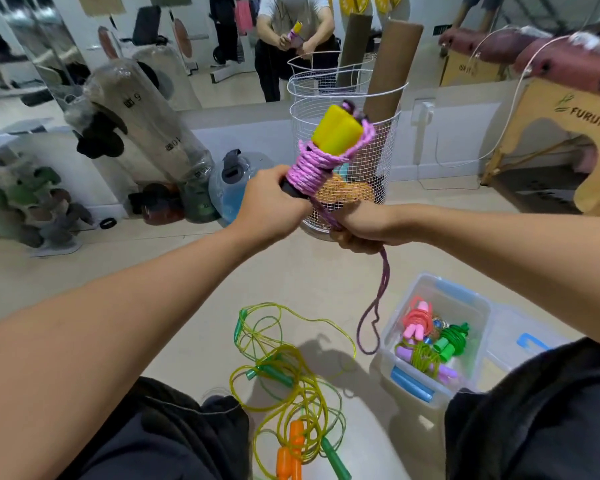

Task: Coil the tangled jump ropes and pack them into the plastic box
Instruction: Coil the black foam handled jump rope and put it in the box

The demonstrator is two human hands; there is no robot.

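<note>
Both hands [274, 206] gripping handles [336, 131] (tilted up-right), purple rope [312, 166] wound

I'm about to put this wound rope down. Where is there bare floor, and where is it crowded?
Bare floor lies left of the yellow-green ropes, and between the wire basket and the plastic box. Crowded: the tangle between the knees, and the box, already holding coiled ropes. The purple rope tail dangles beside the box.

beige floor [160, 271], mirrored wall [201, 46], white wire basket [347, 109], wooden stool [568, 133].

Floor [174, 278]: tangled ropes [291, 372], plastic box [478, 306], wire basket [347, 109]
</note>
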